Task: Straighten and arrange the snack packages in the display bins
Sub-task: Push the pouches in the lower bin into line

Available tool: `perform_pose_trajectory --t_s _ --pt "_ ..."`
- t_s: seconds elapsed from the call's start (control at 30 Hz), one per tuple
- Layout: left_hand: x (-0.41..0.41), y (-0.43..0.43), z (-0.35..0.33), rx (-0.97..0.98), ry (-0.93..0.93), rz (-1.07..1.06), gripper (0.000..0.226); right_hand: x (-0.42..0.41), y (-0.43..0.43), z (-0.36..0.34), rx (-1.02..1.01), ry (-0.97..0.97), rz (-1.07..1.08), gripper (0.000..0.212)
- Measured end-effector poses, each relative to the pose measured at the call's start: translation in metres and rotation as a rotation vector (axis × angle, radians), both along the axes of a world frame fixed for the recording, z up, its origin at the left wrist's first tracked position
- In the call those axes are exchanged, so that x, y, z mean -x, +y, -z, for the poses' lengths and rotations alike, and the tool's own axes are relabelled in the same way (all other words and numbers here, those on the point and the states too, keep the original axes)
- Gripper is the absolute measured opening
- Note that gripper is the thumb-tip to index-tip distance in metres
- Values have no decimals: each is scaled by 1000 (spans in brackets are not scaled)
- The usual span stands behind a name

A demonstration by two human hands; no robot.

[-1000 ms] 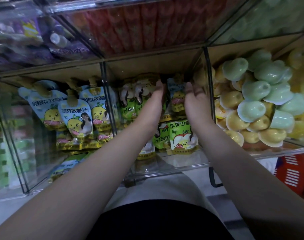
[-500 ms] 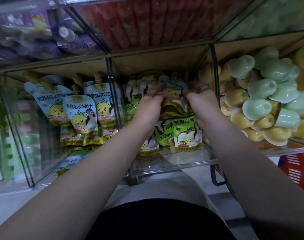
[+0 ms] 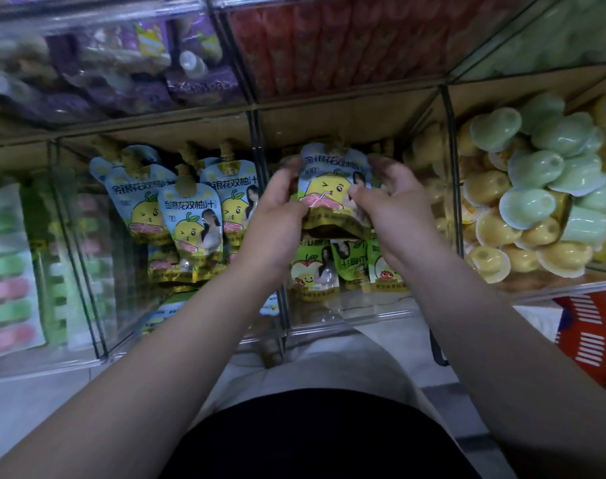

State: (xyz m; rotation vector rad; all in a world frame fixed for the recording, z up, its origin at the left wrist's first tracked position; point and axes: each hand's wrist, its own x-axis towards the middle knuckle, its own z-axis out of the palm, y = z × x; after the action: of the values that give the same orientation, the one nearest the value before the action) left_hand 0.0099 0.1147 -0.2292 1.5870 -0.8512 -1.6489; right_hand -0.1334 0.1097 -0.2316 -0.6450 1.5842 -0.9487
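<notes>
Pale-blue spouted drink pouch with a yellow fruit cartoon [image 3: 332, 181]: held upright above the green apple-print pouches [image 3: 315, 267] in the middle clear acrylic bin [image 3: 346, 316].
Left hand [image 3: 277, 216]: curled round the pouch's left edge.
Right hand [image 3: 394, 202]: thumb and fingers pinched on its right edge.
Step in hand: judged a stray; it is best carried left to the matching blue pouches [image 3: 190, 209], spout kept far and up, print faced near, and set down without the row being toppled.
</notes>
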Motion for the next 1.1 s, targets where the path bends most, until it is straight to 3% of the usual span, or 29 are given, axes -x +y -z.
perform_pose_trajectory --t_s 0.23,0.4,0.7,0.97,1.1 --pt "-51 17 -19 111 28 40 65 -42 17 -22 83 -5 -53 48" --pt "-82 21 -25 122 -6 -26 50 -73 27 -26 112 -25 -75 42" --pt "-130 30 -11 8 8 -128 43 -122 35 -24 96 7 -118 24" --pt "-151 27 18 -110 -13 -108 52 -154 37 -3 38 65 -184 36" --pt "-147 28 27 -123 -6 -93 52 -165 34 10 6 64 -149 23"
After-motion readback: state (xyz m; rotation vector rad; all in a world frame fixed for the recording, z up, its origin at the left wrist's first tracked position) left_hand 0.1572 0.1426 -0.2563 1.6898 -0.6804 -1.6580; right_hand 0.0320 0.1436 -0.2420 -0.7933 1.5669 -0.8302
